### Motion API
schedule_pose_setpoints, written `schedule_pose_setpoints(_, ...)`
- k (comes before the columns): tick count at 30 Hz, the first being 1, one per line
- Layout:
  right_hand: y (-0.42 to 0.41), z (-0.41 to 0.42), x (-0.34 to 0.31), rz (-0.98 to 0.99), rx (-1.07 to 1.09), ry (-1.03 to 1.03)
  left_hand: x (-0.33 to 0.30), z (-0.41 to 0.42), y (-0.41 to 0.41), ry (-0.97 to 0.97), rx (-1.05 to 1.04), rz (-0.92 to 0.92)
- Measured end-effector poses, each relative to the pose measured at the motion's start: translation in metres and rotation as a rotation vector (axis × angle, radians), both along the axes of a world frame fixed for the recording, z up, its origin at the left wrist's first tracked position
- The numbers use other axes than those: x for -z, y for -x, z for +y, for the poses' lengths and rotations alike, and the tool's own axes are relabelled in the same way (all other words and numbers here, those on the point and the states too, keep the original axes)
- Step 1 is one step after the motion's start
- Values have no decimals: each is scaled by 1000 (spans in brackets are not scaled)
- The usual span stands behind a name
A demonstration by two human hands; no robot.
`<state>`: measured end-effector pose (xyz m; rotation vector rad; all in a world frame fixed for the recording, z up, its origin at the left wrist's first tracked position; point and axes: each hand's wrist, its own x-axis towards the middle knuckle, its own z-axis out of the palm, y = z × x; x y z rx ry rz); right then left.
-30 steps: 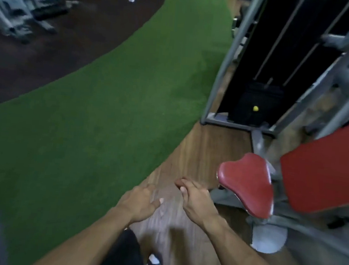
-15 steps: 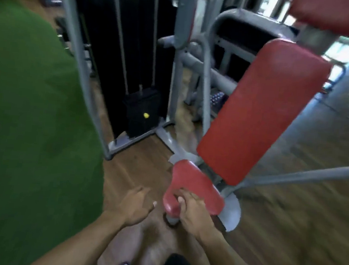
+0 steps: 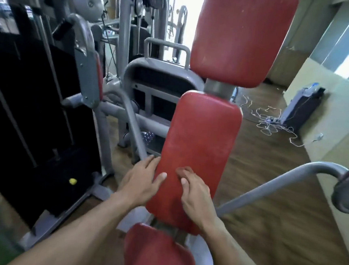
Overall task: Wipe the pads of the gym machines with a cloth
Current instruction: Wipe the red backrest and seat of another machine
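Observation:
A grey gym machine stands in front of me with three red pads in a column: a tall upper back pad [image 3: 241, 36], a lower back pad [image 3: 203, 135] and a seat pad [image 3: 156, 255] at the bottom. My left hand [image 3: 141, 182] lies flat against the lower pad's left edge, fingers straight, thumb on the red face. My right hand [image 3: 195, 194] rests on the front of the same pad with its fingers curled in. No cloth shows in either hand.
A black weight stack [image 3: 23, 108] with a yellow pin [image 3: 72, 181] stands at left behind a grey arm with a red-edged pad [image 3: 91, 76]. Another grey arm [image 3: 270, 183] reaches right. Loose white cables [image 3: 269, 121] and a dark case [image 3: 302, 105] lie by the wall on the wooden floor.
My view has swung up from the green turf and floor to face the machine. Both hands have come up from near the seat pad to the lower back pad.

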<state>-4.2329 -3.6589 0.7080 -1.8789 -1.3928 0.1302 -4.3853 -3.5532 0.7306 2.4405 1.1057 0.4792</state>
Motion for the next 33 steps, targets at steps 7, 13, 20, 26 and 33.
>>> schedule_pose_setpoints(7, -41, 62, -130, 133, 311, -459, -116, 83, -94, -374, 218, -315)
schedule_pose_setpoints(13, -53, 99, -261, -245, 546, -883, -225, 124, -139, -665, 327, -522)
schedule_pose_setpoints(20, -132, 158, -317, -675, 654, -372, -285, 166, -178, -801, 260, -397)
schedule_pose_setpoints(26, -154, 167, -285, -813, 691, -257, -269, 200, -201, -912, 270, -372)
schedule_pose_setpoints(33, -169, 166, -318, -808, 779, -281, -263, 211, -213, -945, 325, -515)
